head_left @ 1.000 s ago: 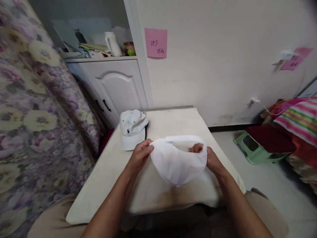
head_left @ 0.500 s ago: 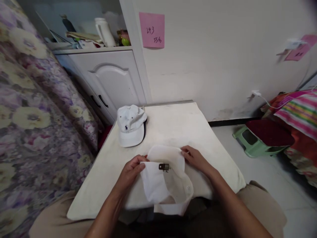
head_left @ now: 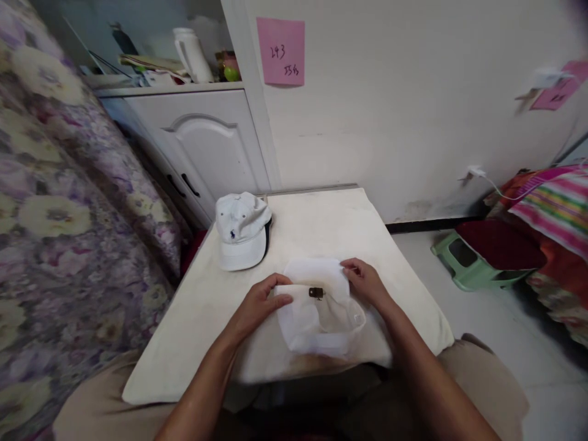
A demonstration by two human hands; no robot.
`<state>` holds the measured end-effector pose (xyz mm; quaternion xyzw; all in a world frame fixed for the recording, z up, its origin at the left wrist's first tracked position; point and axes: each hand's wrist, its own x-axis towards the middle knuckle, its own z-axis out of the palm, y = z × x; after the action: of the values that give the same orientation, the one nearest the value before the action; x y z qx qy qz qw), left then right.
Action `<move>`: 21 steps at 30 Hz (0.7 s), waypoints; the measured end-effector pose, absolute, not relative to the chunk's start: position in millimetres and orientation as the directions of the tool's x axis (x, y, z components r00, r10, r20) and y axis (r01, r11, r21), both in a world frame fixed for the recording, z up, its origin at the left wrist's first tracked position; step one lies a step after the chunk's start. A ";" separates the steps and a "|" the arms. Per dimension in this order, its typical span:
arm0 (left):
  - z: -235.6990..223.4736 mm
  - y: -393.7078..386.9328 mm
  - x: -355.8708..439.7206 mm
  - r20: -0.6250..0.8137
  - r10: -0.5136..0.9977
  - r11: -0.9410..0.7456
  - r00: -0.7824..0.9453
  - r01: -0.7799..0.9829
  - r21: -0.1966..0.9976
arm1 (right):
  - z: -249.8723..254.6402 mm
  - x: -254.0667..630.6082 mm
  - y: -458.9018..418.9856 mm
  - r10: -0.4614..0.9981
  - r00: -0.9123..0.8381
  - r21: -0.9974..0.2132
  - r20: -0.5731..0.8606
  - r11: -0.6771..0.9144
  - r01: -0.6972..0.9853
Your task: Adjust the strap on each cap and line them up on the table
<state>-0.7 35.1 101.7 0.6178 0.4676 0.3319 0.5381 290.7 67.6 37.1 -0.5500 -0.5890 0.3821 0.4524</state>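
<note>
A white cap [head_left: 321, 306] lies upside down on the cream-covered table [head_left: 193, 331] in front of me, its back strap with a dark metal buckle [head_left: 315, 293] facing up. My left hand [head_left: 260, 303] pinches the cap's left edge by the strap. My right hand [head_left: 365, 283] grips the cap's right edge, fingers curled on the fabric. A second white cap [head_left: 241, 229] with a small dark logo rests upright on the table's far left part, apart from both hands.
A flowered sofa [head_left: 68, 202] runs along the left. A white cabinet [head_left: 206, 141] with a jug and clutter on top stands behind the table. A pink note [head_left: 280, 43] hangs on the wall. A green stool [head_left: 468, 263] and striped bedding [head_left: 551, 214] are at right.
The cap was held up with its crown toward me; I turned it over and lowered it onto the table, so the strap and buckle face up. Both hands kept hold of its edges.
</note>
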 end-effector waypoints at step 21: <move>145.2 22.6 6.5 0.041 0.869 -0.245 0.494 0.355 0.902 | 136.5 283.0 2.6 0.770 -0.636 -0.996 0.050 -0.011 -0.092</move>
<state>6.5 22.6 145.2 0.7361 0.4156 0.2835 0.4528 283.0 2.6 136.5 -0.2724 -0.6219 0.6569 0.3279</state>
